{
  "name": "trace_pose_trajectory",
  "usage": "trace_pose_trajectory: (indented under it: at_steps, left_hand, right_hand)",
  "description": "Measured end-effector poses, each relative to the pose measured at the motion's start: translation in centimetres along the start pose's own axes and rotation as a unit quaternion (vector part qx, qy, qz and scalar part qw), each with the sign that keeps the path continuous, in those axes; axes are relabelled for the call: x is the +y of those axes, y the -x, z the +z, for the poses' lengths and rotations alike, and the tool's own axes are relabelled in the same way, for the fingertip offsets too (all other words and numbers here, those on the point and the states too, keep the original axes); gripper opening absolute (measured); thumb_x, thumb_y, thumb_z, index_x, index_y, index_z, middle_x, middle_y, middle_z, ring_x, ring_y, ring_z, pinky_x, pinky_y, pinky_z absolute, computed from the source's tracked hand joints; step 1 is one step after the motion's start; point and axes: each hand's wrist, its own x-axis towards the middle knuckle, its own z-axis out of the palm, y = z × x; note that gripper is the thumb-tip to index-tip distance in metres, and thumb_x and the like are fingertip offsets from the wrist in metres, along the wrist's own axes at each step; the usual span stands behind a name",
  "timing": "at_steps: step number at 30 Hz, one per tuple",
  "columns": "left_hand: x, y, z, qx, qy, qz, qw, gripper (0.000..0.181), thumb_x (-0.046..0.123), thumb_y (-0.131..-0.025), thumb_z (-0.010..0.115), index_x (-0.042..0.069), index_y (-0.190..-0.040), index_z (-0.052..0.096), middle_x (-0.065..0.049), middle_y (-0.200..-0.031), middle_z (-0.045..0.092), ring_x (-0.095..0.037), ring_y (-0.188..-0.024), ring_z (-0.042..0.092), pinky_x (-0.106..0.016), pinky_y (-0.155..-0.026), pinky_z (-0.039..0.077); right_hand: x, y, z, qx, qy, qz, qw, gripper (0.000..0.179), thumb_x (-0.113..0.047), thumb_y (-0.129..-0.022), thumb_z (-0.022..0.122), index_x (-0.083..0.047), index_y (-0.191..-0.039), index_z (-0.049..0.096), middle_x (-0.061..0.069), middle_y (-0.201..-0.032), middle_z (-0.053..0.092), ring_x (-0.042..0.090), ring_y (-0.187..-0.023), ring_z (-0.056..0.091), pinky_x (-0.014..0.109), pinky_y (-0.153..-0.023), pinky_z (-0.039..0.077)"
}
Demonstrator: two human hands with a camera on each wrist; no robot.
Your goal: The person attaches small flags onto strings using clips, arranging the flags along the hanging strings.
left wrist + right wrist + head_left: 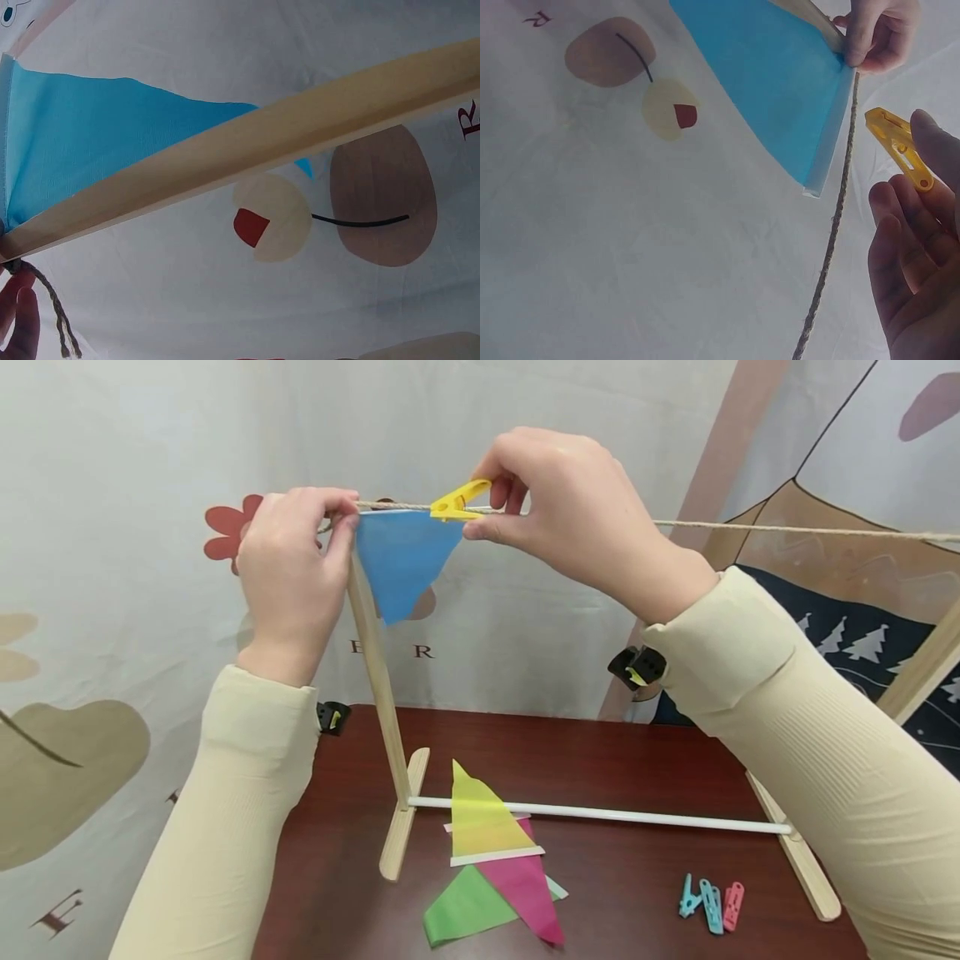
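My left hand [292, 564] pinches the upper left corner of a blue pennant [405, 556] at the rope [750, 527], beside the top of a wooden post [377, 677]. The pennant hangs point down, with a white strip along its top edge. Between thumb and fingers, my right hand [577, 510] holds a yellow clothespin [453, 508]. From the head, the clothespin overlaps the rope and pennant edge. A small gap separates the clothespin [901, 150] from the rope [832, 240] in the right wrist view. A knotted rope end [56, 307] dangles below the left fingers.
Yellow [483, 822], magenta [525, 885] and green [465, 910] pennants overlap on the dark red table [330, 860]. Blue [711, 906] and pink [733, 906] clothespins lie at right. A white rod [637, 816] joins the stand's wooden feet [396, 843]. Printed cloth hangs behind.
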Motion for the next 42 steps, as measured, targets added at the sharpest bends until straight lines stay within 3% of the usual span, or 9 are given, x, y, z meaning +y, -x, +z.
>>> trace_pose_trajectory:
  at_steps: [14, 28, 42]
  left_hand:
    - [0.5, 0.1, 0.1, 0.008, 0.005, 0.007, 0.9999, 0.022, 0.026, -0.091, 0.055, 0.013, -0.100, 0.070, 0.002, -0.100, 0.070, -0.024, -0.087, 0.057, -0.034, -0.071, 0.036]
    - [0.5, 0.2, 0.3, -0.007, -0.001, 0.012, 0.9999, 0.025, 0.029, -0.091, 0.054, 0.012, -0.100, 0.070, 0.004, -0.104, 0.069, -0.021, -0.091, 0.058, -0.034, -0.074, 0.040]
    - [0.8, 0.3, 0.7, 0.007, 0.003, 0.022, 0.9997, 0.024, 0.027, -0.091, 0.054, 0.013, -0.100, 0.070, 0.003, -0.102, 0.069, -0.024, -0.088, 0.057, -0.037, -0.072, 0.040]
  right_hand:
    - [0.2, -0.4, 0.2, -0.014, 0.007, 0.025, 0.9996, 0.035, -0.040, -0.080, 0.067, -0.012, -0.100, 0.061, -0.002, -0.088, 0.057, 0.011, -0.079, 0.050, 0.024, -0.070, 0.037]
    - [0.0, -1.1, 0.4, -0.021, 0.009, 0.038, 0.9990, 0.033, -0.042, -0.080, 0.066, -0.014, -0.099, 0.063, -0.002, -0.086, 0.058, 0.011, -0.077, 0.049, 0.024, -0.068, 0.036]
    - [0.1, -1.4, 0.4, -0.021, 0.009, 0.046, 0.9987, 0.032, -0.043, -0.080, 0.066, -0.015, -0.095, 0.063, -0.002, -0.083, 0.056, 0.011, -0.074, 0.047, 0.024, -0.066, 0.035]
